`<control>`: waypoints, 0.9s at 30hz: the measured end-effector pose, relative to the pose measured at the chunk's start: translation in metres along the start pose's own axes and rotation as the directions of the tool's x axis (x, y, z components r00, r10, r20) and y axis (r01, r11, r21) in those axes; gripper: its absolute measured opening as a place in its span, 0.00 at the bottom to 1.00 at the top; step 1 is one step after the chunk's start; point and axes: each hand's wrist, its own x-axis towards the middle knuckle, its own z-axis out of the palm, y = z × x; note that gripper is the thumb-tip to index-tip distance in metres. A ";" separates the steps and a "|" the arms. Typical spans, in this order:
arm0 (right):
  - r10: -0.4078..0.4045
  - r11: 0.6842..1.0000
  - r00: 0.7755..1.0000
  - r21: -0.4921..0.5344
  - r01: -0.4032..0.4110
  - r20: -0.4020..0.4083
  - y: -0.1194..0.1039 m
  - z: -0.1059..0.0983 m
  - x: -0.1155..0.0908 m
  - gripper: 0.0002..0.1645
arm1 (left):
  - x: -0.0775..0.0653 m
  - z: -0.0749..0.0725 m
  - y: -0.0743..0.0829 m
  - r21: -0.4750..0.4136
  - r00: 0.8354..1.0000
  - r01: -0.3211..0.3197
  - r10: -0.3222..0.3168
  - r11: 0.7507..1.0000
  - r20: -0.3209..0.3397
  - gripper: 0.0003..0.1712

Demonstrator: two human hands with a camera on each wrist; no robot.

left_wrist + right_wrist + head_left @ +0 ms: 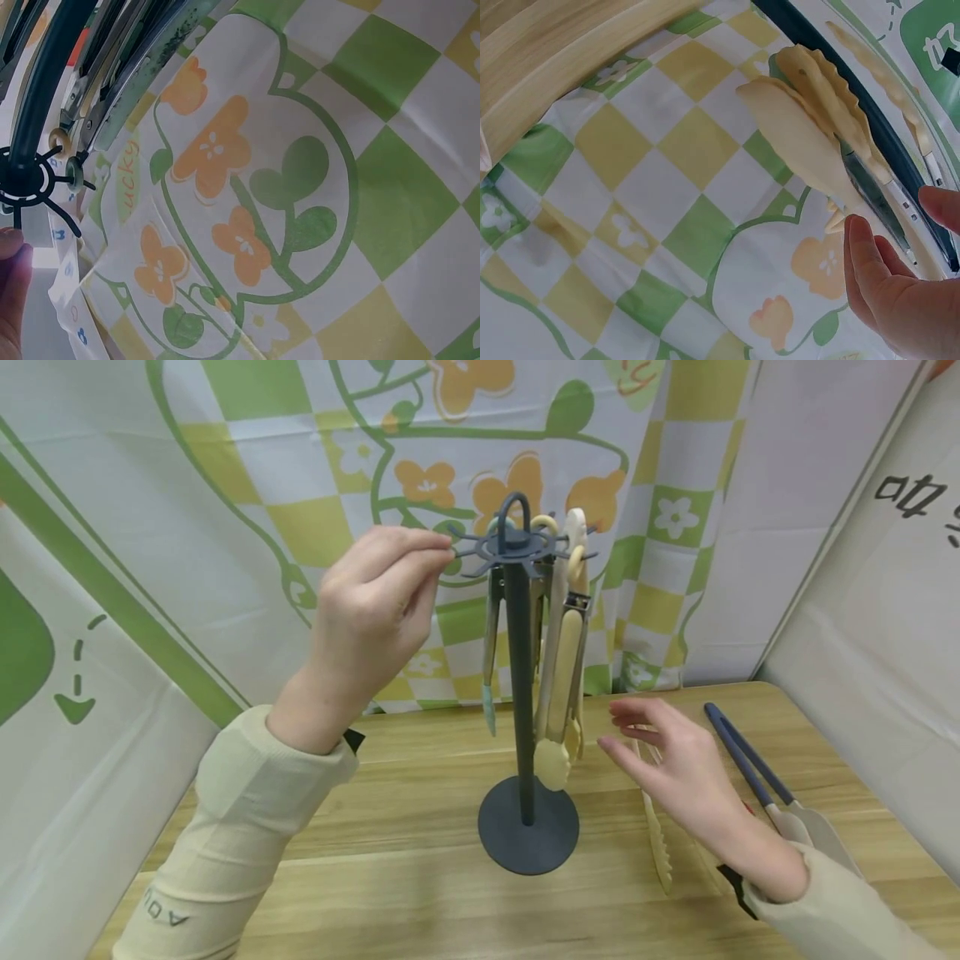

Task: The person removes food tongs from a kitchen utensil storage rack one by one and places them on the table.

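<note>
A dark grey rotating utensil stand (519, 693) rises from a round base on the wooden table, with a ring of hooks at its top. My left hand (382, 593) pinches the end of one hook between thumb and fingers. Cream-yellow tongs (566, 668) hang from the ring's right side, and mint-tipped tongs (489, 697) hang behind the post. Low on the right, my right hand (682, 768) is held with relaxed, parted fingers and nothing in them. In the right wrist view its fingers (870, 259) overlap the hanging tongs.
Beneath my right hand, pale yellow tongs (658, 843) lie on the table (375, 860), partly hidden. Farther right are tongs with navy handles (742, 752) and broad beige ends. A patterned curtain (262, 510) hangs behind the table, with white walls at both sides.
</note>
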 end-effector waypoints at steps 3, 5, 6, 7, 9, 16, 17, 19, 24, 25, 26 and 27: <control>-0.001 1.000 1.000 0.014 0.001 0.000 -0.002 0.002 0.000 0.21 | -0.001 0.000 0.000 -0.002 1.000 0.005 -0.005 1.000 0.010 0.09; -0.002 1.000 1.000 0.022 0.002 -0.001 -0.003 0.004 0.000 0.21 | -0.001 0.000 0.001 -0.005 1.000 0.006 -0.006 1.000 0.012 0.09; -0.004 1.000 1.000 0.028 0.004 -0.002 -0.004 0.005 0.000 0.22 | -0.001 0.000 0.001 -0.004 1.000 0.004 -0.004 1.000 0.012 0.09; -0.003 0.999 1.000 0.032 0.003 -0.001 -0.004 0.006 0.000 0.22 | -0.001 0.000 0.001 -0.004 1.000 0.002 -0.002 1.000 0.013 0.10; -0.002 0.999 1.000 0.034 0.001 0.006 -0.005 0.008 0.000 0.22 | -0.002 0.000 0.001 0.000 1.000 -0.004 0.004 1.000 0.016 0.10; 0.011 0.999 1.000 0.046 -0.011 0.020 -0.008 0.013 0.000 0.23 | -0.002 0.001 0.002 0.009 1.000 -0.011 0.010 1.000 0.022 0.11; 0.008 0.998 1.000 0.056 -0.009 0.018 -0.008 0.014 0.000 0.23 | -0.002 0.001 0.003 0.008 1.000 -0.011 0.011 1.000 0.023 0.11; 0.004 0.997 1.000 0.073 -0.005 0.015 -0.009 0.015 0.000 0.23 | -0.002 0.001 0.003 0.011 1.000 -0.011 0.010 1.000 0.025 0.12; 0.014 0.996 1.000 0.087 -0.015 0.021 -0.010 0.019 0.001 0.24 | -0.003 0.001 0.003 0.018 1.000 -0.004 0.004 1.000 0.022 0.14; 0.018 0.996 1.000 0.088 -0.020 0.023 -0.010 0.020 0.001 0.24 | -0.003 0.001 0.003 0.019 1.000 -0.002 0.001 1.000 0.021 0.14; 0.023 0.996 0.999 0.091 -0.025 0.024 -0.010 0.021 0.001 0.25 | -0.003 0.001 0.003 0.019 1.000 0.001 -0.001 1.000 0.020 0.15; 0.026 0.995 0.999 0.095 -0.029 0.024 -0.010 0.022 0.001 0.25 | -0.003 0.001 0.003 0.018 1.000 0.003 -0.003 1.000 0.019 0.15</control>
